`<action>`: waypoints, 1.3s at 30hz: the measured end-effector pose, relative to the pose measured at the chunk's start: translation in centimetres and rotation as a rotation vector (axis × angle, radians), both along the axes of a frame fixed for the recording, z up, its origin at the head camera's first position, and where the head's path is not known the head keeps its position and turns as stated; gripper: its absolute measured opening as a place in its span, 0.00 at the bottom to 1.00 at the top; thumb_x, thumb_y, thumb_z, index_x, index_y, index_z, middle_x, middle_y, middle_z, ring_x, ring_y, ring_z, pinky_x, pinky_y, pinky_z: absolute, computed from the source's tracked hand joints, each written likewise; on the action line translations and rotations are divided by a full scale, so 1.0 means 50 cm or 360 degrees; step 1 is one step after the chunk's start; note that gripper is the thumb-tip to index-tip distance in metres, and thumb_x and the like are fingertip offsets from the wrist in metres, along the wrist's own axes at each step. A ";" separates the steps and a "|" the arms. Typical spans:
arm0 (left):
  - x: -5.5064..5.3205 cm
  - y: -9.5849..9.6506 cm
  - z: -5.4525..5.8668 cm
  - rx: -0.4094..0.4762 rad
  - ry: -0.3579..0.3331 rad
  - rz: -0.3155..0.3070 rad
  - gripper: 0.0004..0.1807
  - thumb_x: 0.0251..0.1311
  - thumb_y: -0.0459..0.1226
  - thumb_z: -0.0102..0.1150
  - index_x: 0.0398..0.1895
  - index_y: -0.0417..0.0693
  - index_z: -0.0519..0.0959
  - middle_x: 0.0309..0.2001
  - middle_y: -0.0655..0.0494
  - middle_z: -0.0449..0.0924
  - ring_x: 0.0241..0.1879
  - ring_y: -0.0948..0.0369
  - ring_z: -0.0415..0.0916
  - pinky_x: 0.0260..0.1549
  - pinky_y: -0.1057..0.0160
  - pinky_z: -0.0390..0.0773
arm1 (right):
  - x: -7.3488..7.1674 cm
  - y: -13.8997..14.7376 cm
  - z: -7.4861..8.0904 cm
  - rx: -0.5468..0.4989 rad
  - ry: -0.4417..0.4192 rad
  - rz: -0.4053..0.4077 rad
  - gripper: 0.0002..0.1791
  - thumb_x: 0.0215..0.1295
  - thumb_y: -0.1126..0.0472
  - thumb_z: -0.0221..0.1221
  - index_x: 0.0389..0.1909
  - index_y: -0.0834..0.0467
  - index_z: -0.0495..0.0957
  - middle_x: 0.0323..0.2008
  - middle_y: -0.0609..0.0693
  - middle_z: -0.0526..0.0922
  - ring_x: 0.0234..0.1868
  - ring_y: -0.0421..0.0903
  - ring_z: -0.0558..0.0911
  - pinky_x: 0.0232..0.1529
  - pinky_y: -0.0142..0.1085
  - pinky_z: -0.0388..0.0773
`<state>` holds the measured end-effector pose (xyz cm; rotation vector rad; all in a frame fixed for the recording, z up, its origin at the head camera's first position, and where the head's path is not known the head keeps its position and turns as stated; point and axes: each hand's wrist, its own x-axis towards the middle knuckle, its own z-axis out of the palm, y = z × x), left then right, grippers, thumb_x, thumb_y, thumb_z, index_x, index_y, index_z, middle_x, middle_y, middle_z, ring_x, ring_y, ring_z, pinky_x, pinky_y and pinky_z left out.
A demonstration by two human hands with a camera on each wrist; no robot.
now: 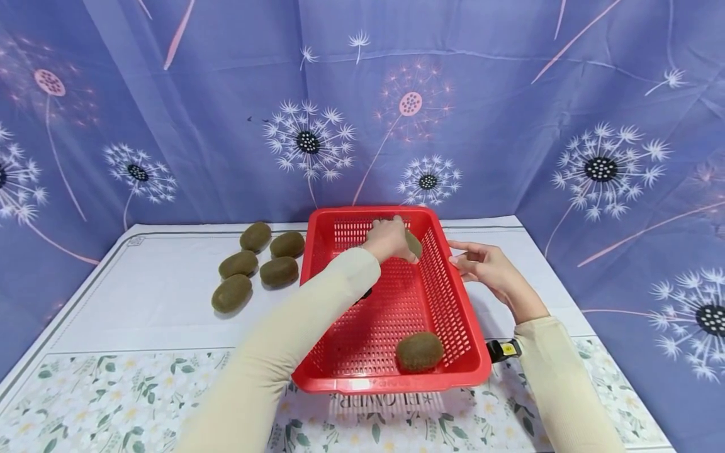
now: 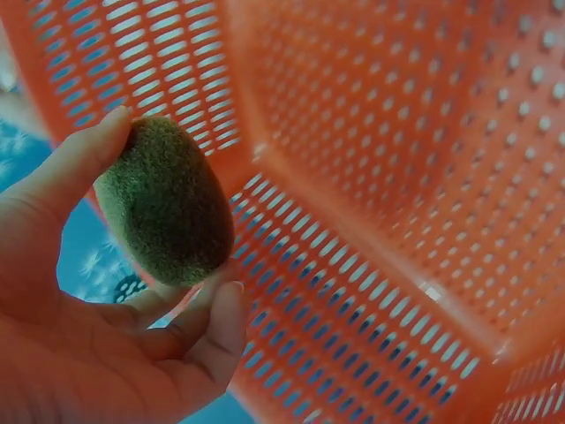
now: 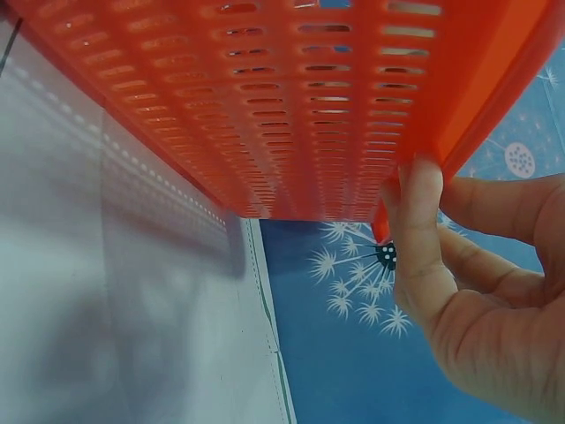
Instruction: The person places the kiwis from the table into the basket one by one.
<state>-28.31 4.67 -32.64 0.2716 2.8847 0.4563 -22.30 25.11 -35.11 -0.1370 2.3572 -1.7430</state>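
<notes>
Kiwi, in the head view, is in the left hand, above the floor of the red basket, near the far right corner; one other kiwi lies at the near right, and five loose kiwis rest on the table, left of the basket. In the left wrist view, the thumb and the fingers grasp the kiwi at its two ends; I think it is better to lower it gently and release only when the floor supports it. In the right wrist view, the right hand pinches the basket's rim; a light, steady hold should prevent sliding
</notes>
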 end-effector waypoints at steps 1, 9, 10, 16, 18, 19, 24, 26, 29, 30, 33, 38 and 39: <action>0.000 0.000 -0.007 -0.0006 -0.0005 -0.0008 0.49 0.44 0.53 0.74 0.67 0.45 0.62 0.53 0.48 0.74 0.60 0.47 0.63 0.46 0.51 0.75 | 0.000 -0.001 0.001 0.0006 0.0000 0.0001 0.29 0.68 0.66 0.56 0.68 0.68 0.62 0.37 0.51 0.81 0.31 0.40 0.83 0.38 0.34 0.82; 0.010 -0.001 -0.044 -0.0056 -0.0055 -0.0065 0.53 0.44 0.54 0.74 0.72 0.46 0.59 0.60 0.45 0.72 0.65 0.44 0.61 0.51 0.49 0.74 | -0.001 -0.008 0.005 0.0027 0.0004 0.0009 0.29 0.68 0.66 0.56 0.68 0.67 0.62 0.38 0.54 0.81 0.32 0.41 0.84 0.38 0.35 0.82; 0.011 -0.002 -0.047 -0.0055 -0.0056 -0.0070 0.54 0.44 0.54 0.74 0.72 0.46 0.58 0.60 0.45 0.72 0.64 0.44 0.61 0.51 0.49 0.73 | -0.001 -0.009 0.006 0.0028 0.0004 0.0009 0.29 0.68 0.66 0.56 0.68 0.67 0.63 0.38 0.54 0.81 0.32 0.41 0.84 0.38 0.36 0.82; 0.017 -0.012 -0.059 -0.0048 -0.0075 -0.0067 0.56 0.45 0.54 0.74 0.74 0.46 0.54 0.67 0.46 0.66 0.69 0.43 0.55 0.54 0.49 0.72 | 0.000 -0.010 0.008 0.0044 0.0009 0.0015 0.29 0.68 0.64 0.56 0.68 0.67 0.62 0.39 0.55 0.81 0.32 0.41 0.83 0.38 0.36 0.82; 0.018 -0.012 -0.062 -0.0052 -0.0079 -0.0053 0.55 0.45 0.54 0.73 0.74 0.46 0.55 0.68 0.46 0.65 0.70 0.43 0.53 0.54 0.49 0.72 | 0.000 -0.009 0.008 0.0045 0.0007 0.0015 0.29 0.68 0.64 0.57 0.68 0.66 0.62 0.39 0.55 0.81 0.32 0.41 0.84 0.38 0.36 0.82; 0.017 -0.012 -0.063 -0.0050 -0.0082 -0.0048 0.55 0.46 0.54 0.73 0.74 0.47 0.55 0.68 0.46 0.64 0.70 0.44 0.53 0.54 0.49 0.72 | 0.000 -0.009 0.008 0.0046 0.0007 0.0012 0.29 0.68 0.64 0.57 0.68 0.66 0.62 0.39 0.55 0.81 0.32 0.41 0.84 0.38 0.36 0.82; 0.019 -0.010 -0.059 -0.0063 -0.0100 -0.0038 0.54 0.46 0.54 0.73 0.74 0.47 0.56 0.68 0.48 0.65 0.70 0.45 0.54 0.55 0.50 0.71 | 0.000 -0.008 0.009 0.0052 0.0010 0.0017 0.29 0.68 0.64 0.56 0.69 0.66 0.62 0.39 0.54 0.81 0.32 0.41 0.84 0.38 0.36 0.82; 0.019 -0.012 -0.055 -0.0077 -0.0099 -0.0048 0.53 0.46 0.55 0.73 0.73 0.48 0.58 0.66 0.49 0.67 0.68 0.47 0.57 0.54 0.52 0.72 | 0.000 -0.007 0.009 0.0048 0.0010 0.0019 0.29 0.68 0.64 0.56 0.68 0.67 0.62 0.38 0.53 0.81 0.32 0.41 0.84 0.38 0.36 0.82; 0.018 -0.014 -0.048 -0.0088 -0.0082 -0.0055 0.46 0.44 0.55 0.73 0.66 0.49 0.66 0.60 0.50 0.72 0.61 0.49 0.64 0.49 0.54 0.74 | -0.001 -0.006 0.009 0.0040 0.0011 0.0018 0.29 0.68 0.65 0.57 0.68 0.67 0.62 0.38 0.52 0.81 0.32 0.40 0.83 0.38 0.35 0.82; 0.018 -0.015 -0.044 -0.0091 -0.0083 -0.0058 0.44 0.45 0.55 0.73 0.65 0.50 0.67 0.58 0.50 0.73 0.60 0.49 0.65 0.48 0.54 0.74 | -0.001 -0.005 0.008 0.0039 0.0011 0.0016 0.29 0.68 0.65 0.57 0.68 0.67 0.62 0.38 0.52 0.81 0.32 0.40 0.83 0.38 0.35 0.82; 0.017 -0.017 -0.033 -0.0093 -0.0098 -0.0053 0.39 0.46 0.55 0.73 0.60 0.51 0.71 0.55 0.52 0.74 0.57 0.50 0.67 0.45 0.55 0.75 | -0.001 -0.003 0.007 0.0044 0.0009 0.0013 0.30 0.68 0.65 0.57 0.68 0.67 0.61 0.38 0.52 0.81 0.32 0.40 0.83 0.38 0.35 0.82; 0.008 -0.025 -0.008 -0.0119 -0.0093 -0.0055 0.40 0.49 0.54 0.71 0.63 0.50 0.69 0.62 0.52 0.72 0.63 0.49 0.65 0.50 0.54 0.74 | -0.001 -0.001 0.003 0.0048 -0.0002 0.0013 0.31 0.68 0.64 0.57 0.69 0.67 0.61 0.39 0.53 0.81 0.33 0.40 0.83 0.38 0.35 0.82; 0.007 -0.027 -0.001 -0.0118 -0.0077 -0.0059 0.39 0.49 0.54 0.71 0.63 0.49 0.70 0.62 0.51 0.72 0.63 0.49 0.65 0.51 0.54 0.74 | -0.001 0.000 0.002 0.0047 -0.0003 0.0010 0.31 0.68 0.64 0.57 0.69 0.67 0.61 0.40 0.53 0.81 0.33 0.40 0.83 0.38 0.35 0.82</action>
